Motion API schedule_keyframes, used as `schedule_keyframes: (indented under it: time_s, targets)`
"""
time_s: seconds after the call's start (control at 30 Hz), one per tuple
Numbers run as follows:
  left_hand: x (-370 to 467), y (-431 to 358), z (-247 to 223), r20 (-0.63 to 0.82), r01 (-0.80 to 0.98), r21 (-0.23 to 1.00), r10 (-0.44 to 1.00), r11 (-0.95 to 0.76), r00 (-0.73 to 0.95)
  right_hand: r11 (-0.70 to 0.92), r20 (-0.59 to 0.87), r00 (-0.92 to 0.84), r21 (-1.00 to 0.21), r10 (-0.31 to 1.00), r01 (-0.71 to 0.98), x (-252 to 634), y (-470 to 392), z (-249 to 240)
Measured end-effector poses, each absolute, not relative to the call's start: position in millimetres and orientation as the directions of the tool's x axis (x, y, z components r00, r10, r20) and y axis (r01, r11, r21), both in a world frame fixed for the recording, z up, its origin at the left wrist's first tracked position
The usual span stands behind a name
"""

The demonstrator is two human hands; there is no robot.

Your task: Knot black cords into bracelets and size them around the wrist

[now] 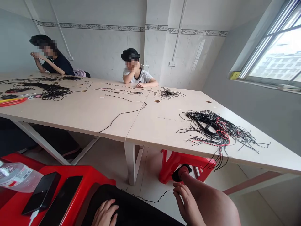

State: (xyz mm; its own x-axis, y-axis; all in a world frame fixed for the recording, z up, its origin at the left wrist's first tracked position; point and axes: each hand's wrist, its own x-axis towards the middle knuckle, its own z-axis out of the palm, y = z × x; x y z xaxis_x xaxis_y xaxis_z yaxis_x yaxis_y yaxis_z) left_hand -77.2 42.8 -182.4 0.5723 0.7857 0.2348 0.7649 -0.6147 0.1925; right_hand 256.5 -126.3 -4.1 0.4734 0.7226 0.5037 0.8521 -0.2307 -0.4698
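Right fingers (183, 190) pinch black cord (158, 201); red stool (174, 160) and table (162, 131) stand beyond.

Right hand (187, 201) pinching thin black cord (158, 201), left hand (105, 213) on dark-clad thigh (134, 208), cord bundle (195, 116) on table (160, 133)

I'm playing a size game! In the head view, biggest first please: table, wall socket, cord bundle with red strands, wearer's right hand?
1. Table
2. Cord bundle with red strands
3. Wearer's right hand
4. Wall socket
The socket is far off, though.
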Motion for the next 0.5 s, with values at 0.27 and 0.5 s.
schedule_keyframes:
  time_s: [0.27,0.5]
  targets:
    - [-79,44,-177,0.219,0.767,0.222,0.798,-0.601,0.562,-0.418,0.333,0.596,-0.473,0.73,0.776,257,-142,14]
    - [-78,40,-170,0.197,0.772,0.264,0.816,-0.579,0.544,-0.356,0.401,0.56,-0.478,0.725,0.803,267,-149,-14]
